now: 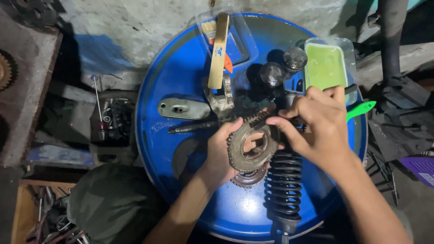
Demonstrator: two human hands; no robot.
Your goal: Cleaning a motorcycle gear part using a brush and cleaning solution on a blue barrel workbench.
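Nearest, a black coil spring (pixel 283 190) lies on the blue drum lid (pixel 181 68), its lower end at the near rim. Just left of it a second toothed gear (pixel 248 177) rests flat on the lid, partly under the held one. Above these, the left hand (pixel 221 156) is closed around a rusty ring gear (pixel 251 147), thumb at its upper edge, fingers through the centre hole; the gear is raised over the middle of the lid. The right hand (pixel 316 124) pinches a small dark part at the gear's upper rim; what it is cannot be told. Farther off lie a grey metal cover (pixel 183 108), a wooden-handled brush (pixel 219 49) and a green tray (pixel 325 65).
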